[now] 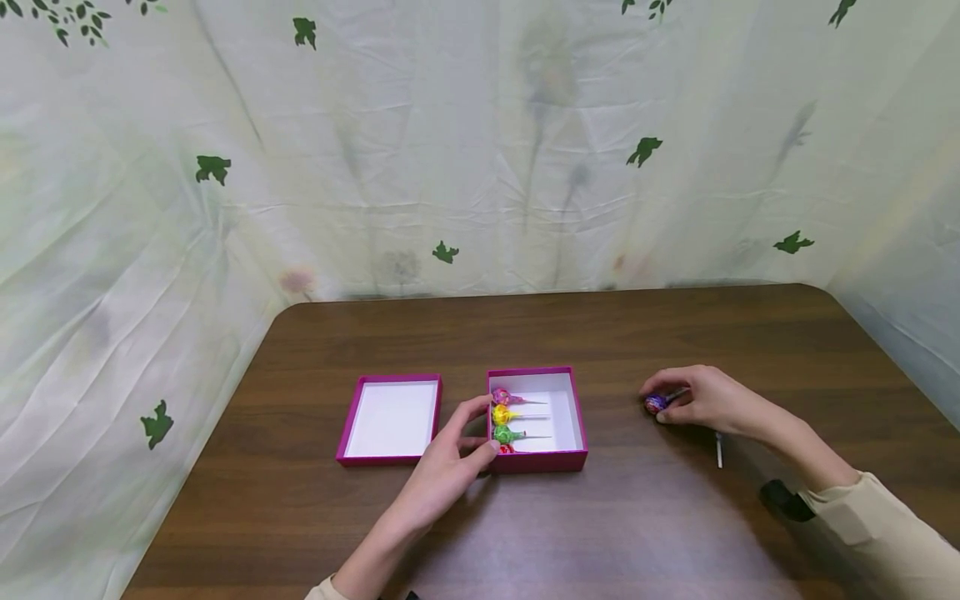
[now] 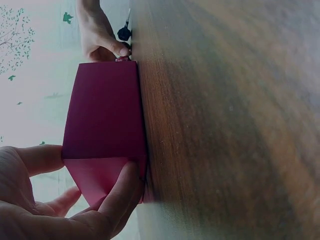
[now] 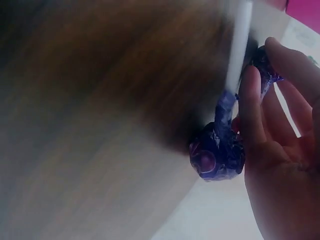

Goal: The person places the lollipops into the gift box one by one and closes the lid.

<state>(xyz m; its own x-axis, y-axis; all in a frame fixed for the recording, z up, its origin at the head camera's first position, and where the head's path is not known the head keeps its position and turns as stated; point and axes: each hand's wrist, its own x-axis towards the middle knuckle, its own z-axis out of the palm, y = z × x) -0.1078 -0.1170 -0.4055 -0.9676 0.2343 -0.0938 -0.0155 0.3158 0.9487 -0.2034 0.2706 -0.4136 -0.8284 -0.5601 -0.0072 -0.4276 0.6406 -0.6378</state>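
A magenta box (image 1: 537, 462) with a white inside stands on the table. Along its left wall lie lollipops: pink (image 1: 502, 397), yellow (image 1: 502, 414), green (image 1: 506, 434), and a partly covered red one (image 1: 506, 448). My left hand (image 1: 448, 457) grips the box's left side, fingers and thumb spread around that end in the left wrist view. To the right, my right hand (image 1: 712, 400) pinches a purple-wrapped lollipop (image 1: 655, 403) close over the table. Beside those fingers in the right wrist view is another purple lollipop (image 3: 217, 152); in the head view its white stick (image 1: 719, 450) shows below the hand.
The box's lid (image 1: 393, 457), magenta with a white inside, lies to the left of the box. The brown wooden table (image 1: 600, 333) ends at the back against a pale curtain (image 1: 480, 150) with green leaf shapes.
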